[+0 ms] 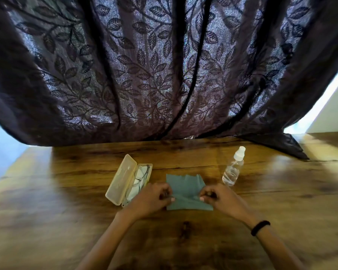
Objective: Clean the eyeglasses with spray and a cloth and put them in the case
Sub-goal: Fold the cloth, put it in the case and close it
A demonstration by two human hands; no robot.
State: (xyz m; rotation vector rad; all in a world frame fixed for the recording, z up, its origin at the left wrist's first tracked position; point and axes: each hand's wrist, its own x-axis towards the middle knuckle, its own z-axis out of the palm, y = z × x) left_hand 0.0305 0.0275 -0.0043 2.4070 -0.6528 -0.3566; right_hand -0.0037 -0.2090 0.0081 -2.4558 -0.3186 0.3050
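Left hand (154, 198) and right hand (220, 197), curled, pinch cloth (185, 184).

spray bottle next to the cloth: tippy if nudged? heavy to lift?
Probably tippy: the spray bottle stands tall and narrow on the table. Likely light: it looks like clear plastic and seems only partly filled. Its smooth sides may be slippery.

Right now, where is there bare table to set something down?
Bare table lies left of the open glasses case, right of the spray bottle, and between cloth and curtain. Crowded: the middle, where left hand and right hand pinch the cloth.
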